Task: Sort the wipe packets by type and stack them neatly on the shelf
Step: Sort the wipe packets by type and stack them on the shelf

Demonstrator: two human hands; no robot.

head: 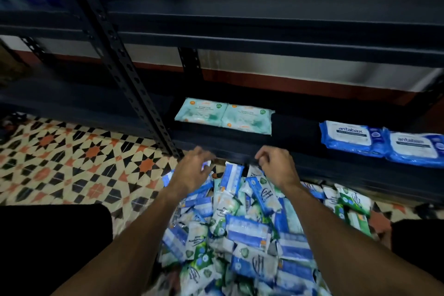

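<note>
A big loose pile of wipe packets (242,230), blue, white and green, lies on the floor in front of me. My left hand (192,172) hovers over the pile's far left end with its fingers spread and loosely curled. Over the far right end is my right hand (276,167), fingers curled down close to the shelf's front edge, with nothing visible in it. On the bottom shelf (295,132) two pale green packets (224,115) lie side by side. Two blue Antabax packets (382,143) lie next to each other at the right.
A dark perforated upright post (125,72) of the rack stands left of the green packets. An upper shelf board (264,19) overhangs the bottom one. Patterned floor tiles (72,163) spread to the left. My dark-clad knees (55,247) flank the pile.
</note>
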